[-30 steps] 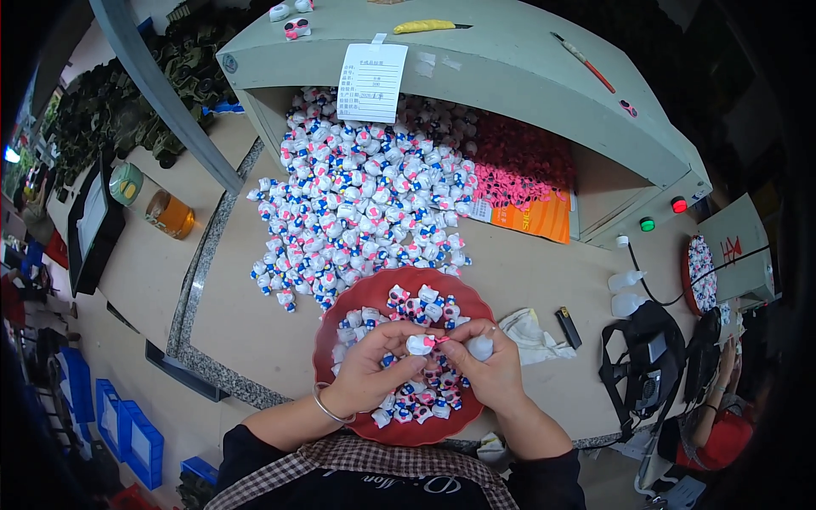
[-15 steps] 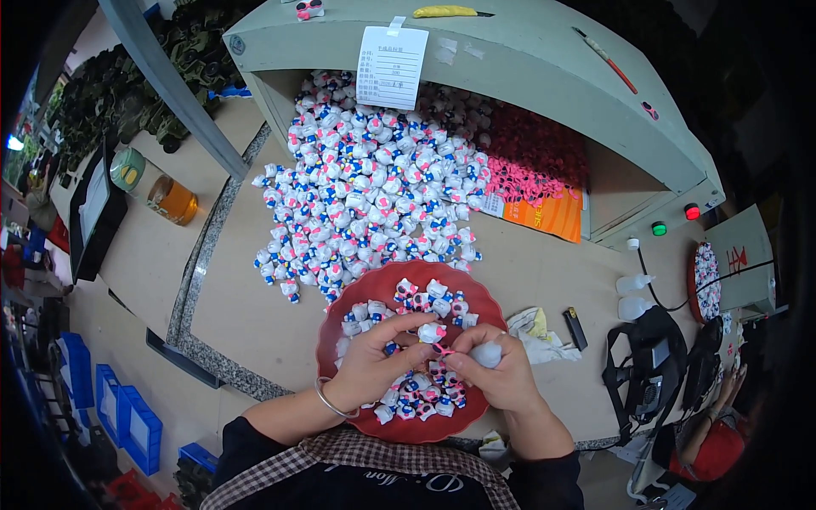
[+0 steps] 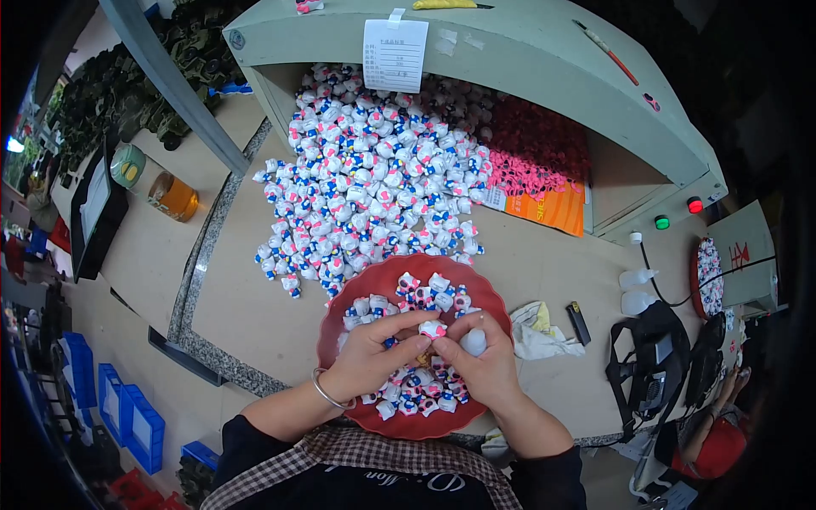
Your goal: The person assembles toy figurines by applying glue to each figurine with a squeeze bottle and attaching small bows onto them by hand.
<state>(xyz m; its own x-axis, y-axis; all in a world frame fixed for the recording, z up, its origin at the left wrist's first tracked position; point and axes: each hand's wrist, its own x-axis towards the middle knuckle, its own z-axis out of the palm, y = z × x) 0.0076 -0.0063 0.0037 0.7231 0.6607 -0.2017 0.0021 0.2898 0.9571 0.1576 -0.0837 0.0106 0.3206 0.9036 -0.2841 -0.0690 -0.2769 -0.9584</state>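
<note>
Over a red scalloped bowl (image 3: pixel 486 297), my left hand (image 3: pixel 370 355) is closed with thumb and forefinger on a small white cat figurine (image 3: pixel 432 330) that has pink on it. My right hand (image 3: pixel 490 370) curls around a small white squeeze bottle (image 3: pixel 473 342), and its thumb presses against the figurine from the right. Whether a separate pink piece lies under that thumb cannot be made out. Several figurines (image 3: pixel 416 393) with dark-lensed pink glasses lie in the bowl's near part, with more white ones (image 3: pixel 367 308) at its far left.
Beyond the bowl spreads a large heap of white and blue figurines (image 3: pixel 365 187), partly under a grey-green shelf (image 3: pixel 510 42). Small pink glasses (image 3: pixel 531 153) are piled beside it. To the right lie a cloth (image 3: pixel 544 333), a black lighter-like object (image 3: pixel 578 323) and bottles (image 3: pixel 637 302); a drink bottle (image 3: pixel 174 195) stands left.
The pink glasses that my right fingers pinched beside the figurine are no longer seen apart from it. My right thumb has moved left onto the figurine, and the squeeze bottle has tipped more upright.
</note>
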